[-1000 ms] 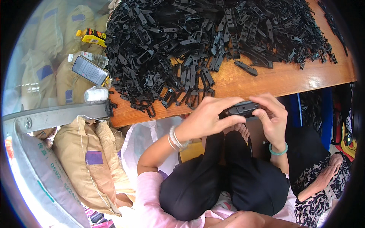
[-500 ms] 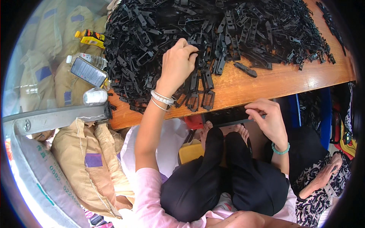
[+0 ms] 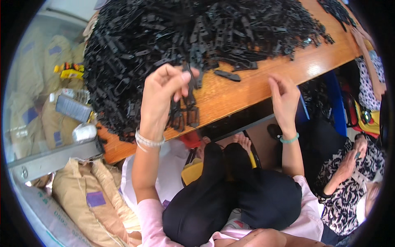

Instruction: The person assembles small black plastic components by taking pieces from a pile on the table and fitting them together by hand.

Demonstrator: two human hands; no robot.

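Observation:
My left hand (image 3: 161, 88) is raised over the near edge of a large heap of black plastic parts (image 3: 135, 53). Its thumb and forefinger are pinched on a slim black plastic part (image 3: 189, 71), dark against the heap behind it. Just past the front edge of the wooden table (image 3: 255, 84), my right hand (image 3: 284, 98) is held up with thumb and fingers drawn together; whatever is between them, if anything, cannot be made out. A single long black part (image 3: 227, 75) lies apart on the wood, between the two hands.
Bottles, a phone (image 3: 73, 108) and a white thread spool (image 3: 84, 132) sit left of the heap. Brown sacks (image 3: 78, 197) stand at the left. A blue crate (image 3: 335, 103) holds black parts at right. Another person's hands (image 3: 357, 154) are lower right; another arm (image 3: 370, 61) shows above.
My left hand has come off the heap toward me with a black part in its pinch. My right hand has risen toward the table edge. The whole view has shifted.

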